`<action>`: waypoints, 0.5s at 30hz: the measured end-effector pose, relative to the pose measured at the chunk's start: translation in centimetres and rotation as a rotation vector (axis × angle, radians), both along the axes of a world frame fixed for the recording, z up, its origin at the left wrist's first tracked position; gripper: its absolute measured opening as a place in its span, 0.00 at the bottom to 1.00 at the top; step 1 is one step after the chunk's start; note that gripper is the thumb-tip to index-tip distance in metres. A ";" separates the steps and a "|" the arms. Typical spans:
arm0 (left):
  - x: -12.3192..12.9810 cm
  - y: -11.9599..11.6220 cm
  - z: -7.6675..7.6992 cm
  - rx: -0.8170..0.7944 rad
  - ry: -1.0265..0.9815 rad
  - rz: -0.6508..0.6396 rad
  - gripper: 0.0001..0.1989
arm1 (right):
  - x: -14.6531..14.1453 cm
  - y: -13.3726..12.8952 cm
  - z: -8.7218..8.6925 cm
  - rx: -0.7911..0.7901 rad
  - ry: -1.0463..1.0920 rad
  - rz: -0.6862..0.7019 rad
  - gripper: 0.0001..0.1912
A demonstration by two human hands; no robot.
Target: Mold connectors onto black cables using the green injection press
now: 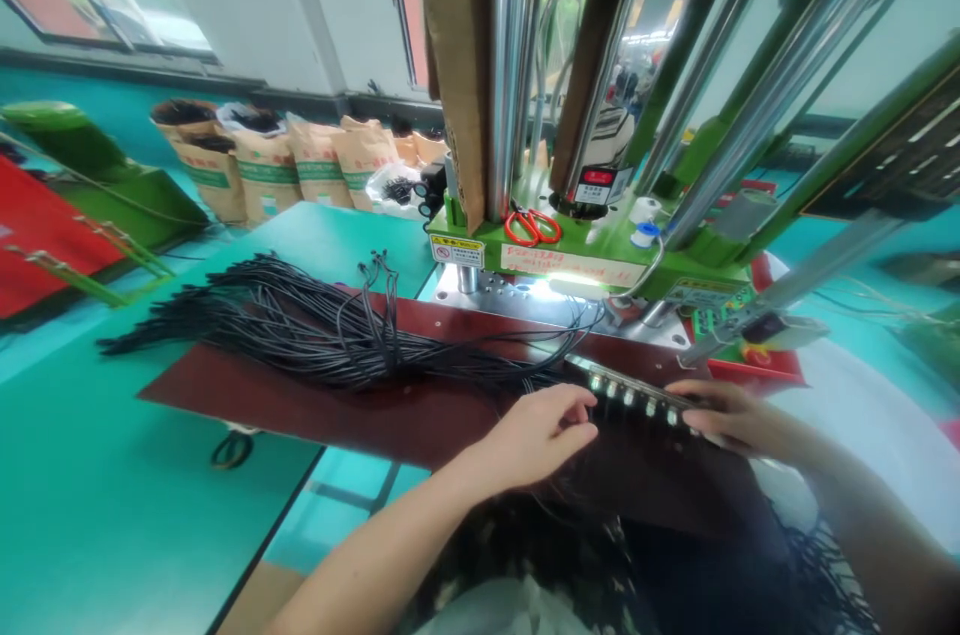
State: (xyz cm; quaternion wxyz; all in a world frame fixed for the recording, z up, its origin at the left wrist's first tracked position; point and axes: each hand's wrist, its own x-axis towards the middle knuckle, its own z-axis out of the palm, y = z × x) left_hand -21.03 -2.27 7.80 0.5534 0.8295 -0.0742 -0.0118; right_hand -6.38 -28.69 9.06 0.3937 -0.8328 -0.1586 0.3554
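Observation:
A narrow metal mould bar (626,393) with a row of shiny round fittings lies slantwise on the brown board (300,415). My right hand (731,418) grips its right end, thumb on the near side and fingers on the far side. At the bar's left end is my left hand (540,430), its fingers curled in towards the thumb; whatever they pinch is hidden. A long bundle of black cables (322,325) stretches from the left across the board, and its thin ends pass behind my left hand near the bar.
Behind the board stands a green press (622,260) with upright steel columns. Red-handled scissors (532,227) and a blue-and-white spool (645,233) rest on it. A red control box (765,365) is at right. Filled paper sacks (266,170) line the wall. Black bands (232,450) hang by the green table (90,485).

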 end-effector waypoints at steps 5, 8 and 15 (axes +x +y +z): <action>-0.1 2.1 0.2 -0.039 -0.019 0.090 0.12 | 3.6 4.8 -0.1 -0.053 -0.138 0.241 0.17; -0.1 3.3 0.3 -0.089 -0.020 0.142 0.11 | 4.8 7.1 -0.6 -0.005 -0.318 0.415 0.11; 3.6 5.7 -0.4 -0.027 -0.140 0.308 0.10 | 5.2 8.1 -1.8 -0.002 -0.418 0.449 0.11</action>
